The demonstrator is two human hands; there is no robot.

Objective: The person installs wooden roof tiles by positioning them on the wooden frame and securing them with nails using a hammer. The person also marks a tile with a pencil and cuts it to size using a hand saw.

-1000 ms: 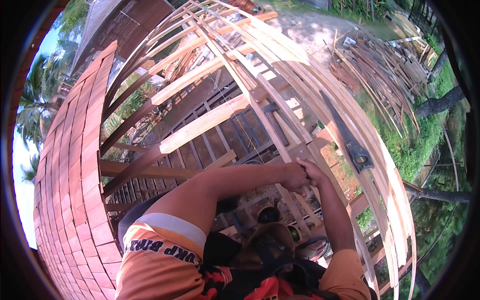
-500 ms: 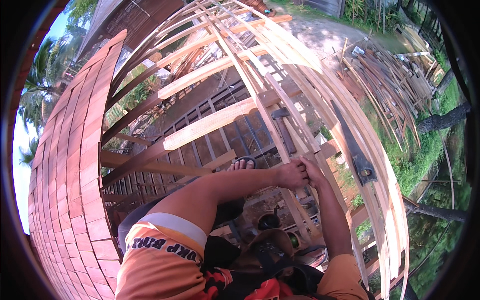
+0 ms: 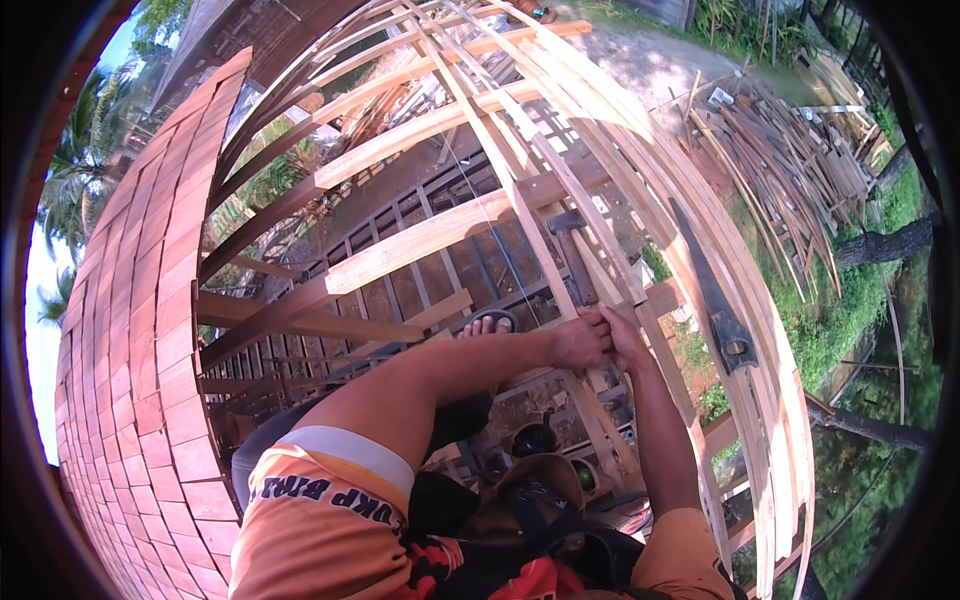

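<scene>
Left hand [image 3: 580, 344] and right hand [image 3: 627, 340] meet, fingers curled, contents indiscernible; nearby, a hammer [image 3: 576, 262] – dark blocky head, brown handle – lies along the right edge of a pale batten [image 3: 541, 240].

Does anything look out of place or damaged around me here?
I see no clear spill or damage. The oddity is loose tools up high: a saw lies on the long pale slats at right, and a hammer lies on the open timber frame near your left hand. Either might slip.
</scene>
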